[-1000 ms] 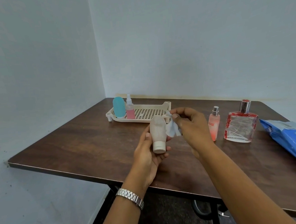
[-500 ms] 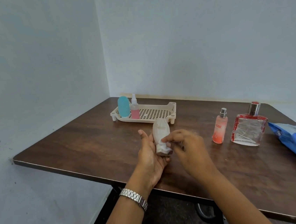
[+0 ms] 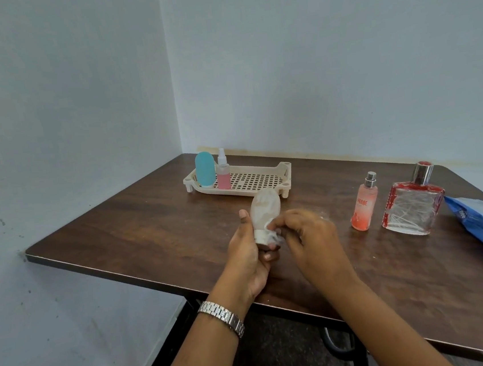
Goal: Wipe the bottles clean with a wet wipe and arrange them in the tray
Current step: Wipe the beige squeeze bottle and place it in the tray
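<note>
Beige bottle (image 3: 265, 208) in left hand (image 3: 249, 255) — right hand (image 3: 310, 235) pinches wipe (image 3: 276, 239) at cap (image 3: 260, 236).

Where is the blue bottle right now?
In the head view, the blue bottle stands upright in the left end of the tray, beside the pink spray bottle.

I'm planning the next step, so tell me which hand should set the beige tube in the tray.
Left, probably. The left hand holds the tube, and the tray lies ahead on its side. The right hand is busy pinching the wipe at the tube's cap.
</note>
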`<state>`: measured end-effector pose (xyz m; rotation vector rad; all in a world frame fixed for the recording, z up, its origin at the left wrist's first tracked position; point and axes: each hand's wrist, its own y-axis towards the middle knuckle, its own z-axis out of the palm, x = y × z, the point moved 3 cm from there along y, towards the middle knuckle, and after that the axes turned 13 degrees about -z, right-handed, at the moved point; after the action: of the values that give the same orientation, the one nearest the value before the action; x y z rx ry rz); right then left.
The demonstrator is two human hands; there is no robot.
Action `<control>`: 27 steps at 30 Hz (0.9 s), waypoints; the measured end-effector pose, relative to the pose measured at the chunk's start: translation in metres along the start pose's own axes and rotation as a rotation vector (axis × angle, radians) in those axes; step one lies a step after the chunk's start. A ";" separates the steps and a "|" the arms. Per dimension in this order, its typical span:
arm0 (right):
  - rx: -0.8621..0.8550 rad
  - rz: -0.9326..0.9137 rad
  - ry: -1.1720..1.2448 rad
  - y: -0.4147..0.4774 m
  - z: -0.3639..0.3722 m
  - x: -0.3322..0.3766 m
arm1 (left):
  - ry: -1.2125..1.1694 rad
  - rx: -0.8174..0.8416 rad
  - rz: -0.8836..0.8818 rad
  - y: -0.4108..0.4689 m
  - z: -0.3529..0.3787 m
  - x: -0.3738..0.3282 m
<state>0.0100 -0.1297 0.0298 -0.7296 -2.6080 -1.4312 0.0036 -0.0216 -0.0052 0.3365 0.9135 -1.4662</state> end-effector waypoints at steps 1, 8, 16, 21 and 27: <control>-0.022 0.018 -0.002 0.003 -0.001 -0.001 | -0.005 0.003 -0.007 -0.001 0.001 0.000; -0.031 -0.024 -0.022 -0.008 0.004 0.005 | -0.017 -0.018 -0.037 -0.005 -0.002 -0.001; -0.055 -0.023 -0.039 -0.001 0.004 0.009 | -0.023 -0.025 -0.030 -0.005 -0.002 -0.001; -0.077 0.004 -0.024 -0.005 0.002 0.005 | -0.016 -0.021 -0.056 -0.007 0.000 -0.002; -0.111 -0.004 -0.042 -0.002 0.002 0.009 | -0.006 -0.035 -0.054 -0.005 -0.002 -0.001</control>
<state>0.0015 -0.1256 0.0300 -0.7747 -2.5785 -1.5903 -0.0015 -0.0201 -0.0045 0.2832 0.9482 -1.4981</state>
